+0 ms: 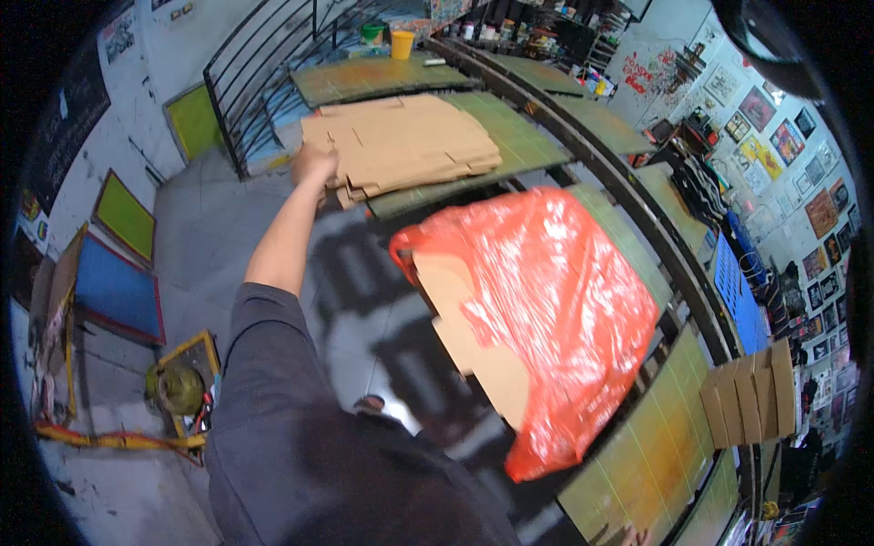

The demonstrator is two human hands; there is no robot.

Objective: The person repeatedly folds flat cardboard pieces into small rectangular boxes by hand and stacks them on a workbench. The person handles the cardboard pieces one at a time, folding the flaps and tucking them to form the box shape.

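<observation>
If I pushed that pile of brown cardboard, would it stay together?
The cardboard pile might slide apart: its edges are uneven and no strap shows around it. Each piece, lying so flat, is probably stiff. Several layers together could feel heavy.

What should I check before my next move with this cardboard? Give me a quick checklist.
1. Left hand at the cardboard stack: ok, it is at the stack's left edge.
2. Left hand's grip firm: cannot tell, the fingertips do not show clearly.
3. Right hand at the stack: not ok, only its fingers show at the lower edge of the picture, away from the stack.
4. Stack supported: ok, it lies on a green board.
5. Stack edges even: not ok, the sheets are staggered along the near side.
6. Red plastic fully covering the nearer cardboard: not ok, its left part is bare.
</observation>
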